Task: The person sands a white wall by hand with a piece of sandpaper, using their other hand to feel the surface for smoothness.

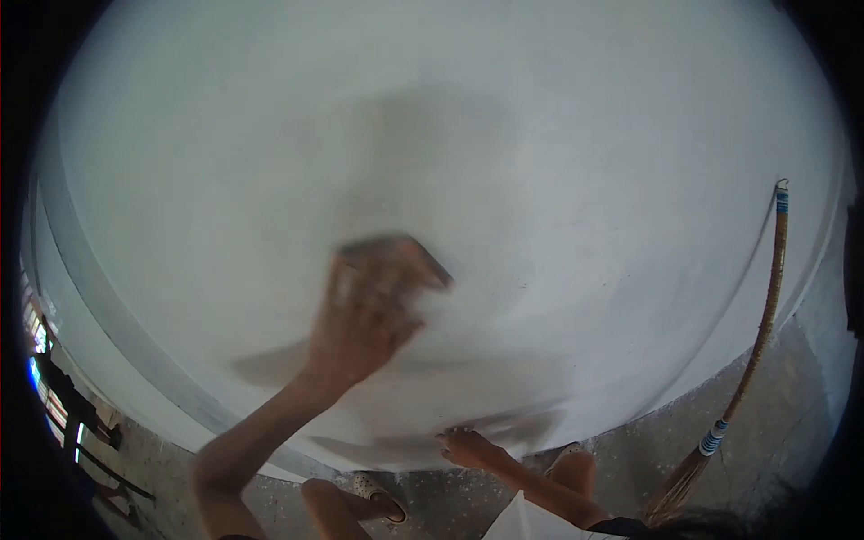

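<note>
Dark flat pc [432, 260] is sitting in the L hand [364, 322], in front of the wall [585, 216]; fingers are clasping it, edge jutting up & R, long axis too blurred to tell. R hand [465, 447] is hovering lower, well apart, grip unclear.
</note>
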`<action>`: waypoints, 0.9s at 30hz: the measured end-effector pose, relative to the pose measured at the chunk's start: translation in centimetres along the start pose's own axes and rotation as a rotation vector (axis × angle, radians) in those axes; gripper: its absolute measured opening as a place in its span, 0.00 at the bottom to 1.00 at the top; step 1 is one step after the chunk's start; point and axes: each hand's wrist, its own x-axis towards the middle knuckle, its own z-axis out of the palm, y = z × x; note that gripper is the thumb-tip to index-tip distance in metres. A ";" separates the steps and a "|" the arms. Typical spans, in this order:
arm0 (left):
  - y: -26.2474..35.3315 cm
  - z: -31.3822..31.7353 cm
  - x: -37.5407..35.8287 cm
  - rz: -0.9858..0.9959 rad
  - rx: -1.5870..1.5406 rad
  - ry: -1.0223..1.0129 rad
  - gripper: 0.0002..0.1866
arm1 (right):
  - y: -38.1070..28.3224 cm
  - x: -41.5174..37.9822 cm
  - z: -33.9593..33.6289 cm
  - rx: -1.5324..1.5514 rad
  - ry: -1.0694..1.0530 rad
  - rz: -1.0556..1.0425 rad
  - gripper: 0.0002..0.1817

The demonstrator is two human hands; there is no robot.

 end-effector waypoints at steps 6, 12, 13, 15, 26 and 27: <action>6.2 2.1 -4.7 0.164 -0.275 -0.222 0.42 | 1.4 1.4 2.1 -0.027 0.019 -0.039 0.26; 3.0 -0.1 -4.0 -0.177 -0.154 -0.230 0.38 | -0.4 0.6 0.5 -0.001 0.001 -0.028 0.28; 4.4 -0.5 -4.3 -0.305 -0.292 -0.326 0.36 | -0.3 0.6 0.1 0.024 -0.016 -0.019 0.29; 4.5 0.8 -5.8 -0.173 -0.333 -0.385 0.37 | 1.0 0.9 1.0 -0.051 0.027 -0.068 0.28; -0.5 -0.6 -8.2 -0.069 -0.151 -0.147 0.41 | 0.8 3.8 3.6 -0.135 -0.037 -0.138 0.25; -2.5 -0.6 -7.9 0.009 -0.070 -0.088 0.42 | 0.6 3.6 3.5 -0.125 -0.062 -0.128 0.24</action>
